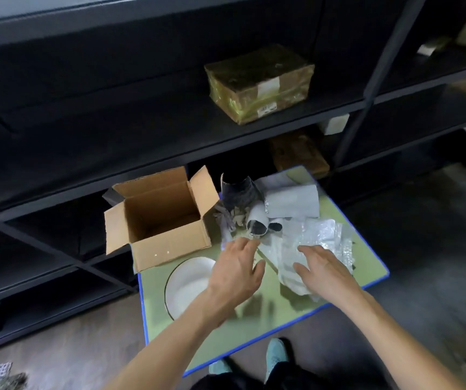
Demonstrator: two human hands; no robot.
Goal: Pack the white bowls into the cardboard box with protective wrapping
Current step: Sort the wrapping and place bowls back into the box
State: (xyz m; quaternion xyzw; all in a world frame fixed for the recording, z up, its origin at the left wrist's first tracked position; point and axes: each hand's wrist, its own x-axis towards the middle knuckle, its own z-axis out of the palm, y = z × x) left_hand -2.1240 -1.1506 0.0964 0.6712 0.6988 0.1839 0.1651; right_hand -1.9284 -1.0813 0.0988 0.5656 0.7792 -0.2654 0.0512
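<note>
Fingers (244, 244) straight and loose on the left hand (234, 270), gripping nothing, tips just reaching the near edge of the protective wrapping (317, 239) at centre frame. Right hand (327, 273), same story: fingers spread flat over the crumpled sheets right of centre, no pinch formed yet. So this looks like the pick-a-sheet step.

White bowl (186, 285) sits bare on the green table (268, 319), lower centre of the frame and partly under the left forearm. It's just below the cardboard box (158, 220), which stands flaps-up and looks empty. Only one bowl is plain to see; whether more are stacked in it, I cannot tell.

To do this well, I'd say: peel a single sheet off the pile rather than dragging the lot. Pin the heap with one hand and lift the sheet clear of the foam roll (257, 223) behind — then spread it flat beside the bowl before wrapping.
</note>
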